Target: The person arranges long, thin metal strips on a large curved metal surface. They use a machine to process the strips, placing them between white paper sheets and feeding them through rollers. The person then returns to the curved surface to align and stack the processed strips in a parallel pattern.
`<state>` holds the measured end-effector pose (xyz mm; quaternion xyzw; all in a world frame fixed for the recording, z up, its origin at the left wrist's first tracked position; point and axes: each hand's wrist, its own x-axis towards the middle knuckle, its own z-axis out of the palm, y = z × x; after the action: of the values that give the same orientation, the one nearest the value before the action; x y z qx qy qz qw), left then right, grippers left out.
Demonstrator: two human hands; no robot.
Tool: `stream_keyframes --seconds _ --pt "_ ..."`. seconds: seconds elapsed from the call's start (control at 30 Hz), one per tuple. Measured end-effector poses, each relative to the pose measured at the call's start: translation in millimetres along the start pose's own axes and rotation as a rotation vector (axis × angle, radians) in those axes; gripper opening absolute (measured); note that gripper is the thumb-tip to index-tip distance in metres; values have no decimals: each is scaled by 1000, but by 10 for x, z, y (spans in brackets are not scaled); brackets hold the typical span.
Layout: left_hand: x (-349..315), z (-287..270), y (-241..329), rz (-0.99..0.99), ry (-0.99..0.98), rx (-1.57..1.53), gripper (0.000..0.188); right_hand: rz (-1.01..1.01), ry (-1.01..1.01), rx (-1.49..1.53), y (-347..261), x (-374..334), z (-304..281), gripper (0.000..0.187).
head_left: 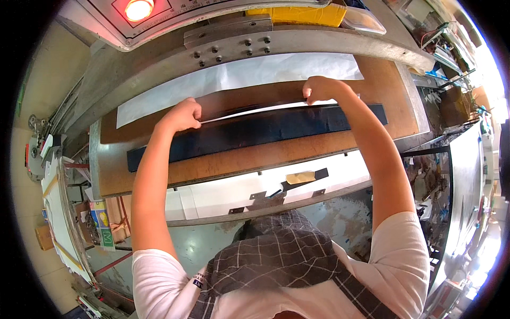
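Note:
My left hand [183, 115] is closed in a pinch at the left end of a long, thin dark strip [255, 108]. At the strip's other end, my right hand [322, 90] is also closed, fingers curled down onto it. A narrow white band [271, 109] shows just below the strip between the hands; whether the two are joined I cannot tell. Nearer to me lies a long, flat, dark blue-black bar [260, 129], partly covered by my forearms. Both it and the strip are over a brown board [234, 163] on the machine's bed.
A white sheet [239, 76] lies behind my hands, under a thick metal beam [319, 43] with bolts. A lit red lamp [139, 9] is at the upper left. A yellow box [305, 14] sits behind the beam. Below the board's front edge is a white shelf [223, 199] with small pieces.

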<state>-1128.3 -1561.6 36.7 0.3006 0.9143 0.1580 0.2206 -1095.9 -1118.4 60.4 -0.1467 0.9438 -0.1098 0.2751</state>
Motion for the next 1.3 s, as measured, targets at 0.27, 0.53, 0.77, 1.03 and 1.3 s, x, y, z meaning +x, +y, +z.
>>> stream_keyframes --seconds 0.27,0.53,0.77,1.03,1.3 --pt "-9 51 158 -91 77 11 36 42 89 -166 -219 -13 60 37" --pt "-84 169 -40 -58 104 -80 31 -61 309 -139 5 -84 271 34" --pt "-113 167 150 -81 207 -59 36 -15 209 -135 -72 -108 206 35" --pt "-121 110 97 -120 115 13 26 -67 376 -181 7 -134 331 26" --pt "-718 -152 747 -202 303 17 25 15 596 -55 -321 -847 264 25"
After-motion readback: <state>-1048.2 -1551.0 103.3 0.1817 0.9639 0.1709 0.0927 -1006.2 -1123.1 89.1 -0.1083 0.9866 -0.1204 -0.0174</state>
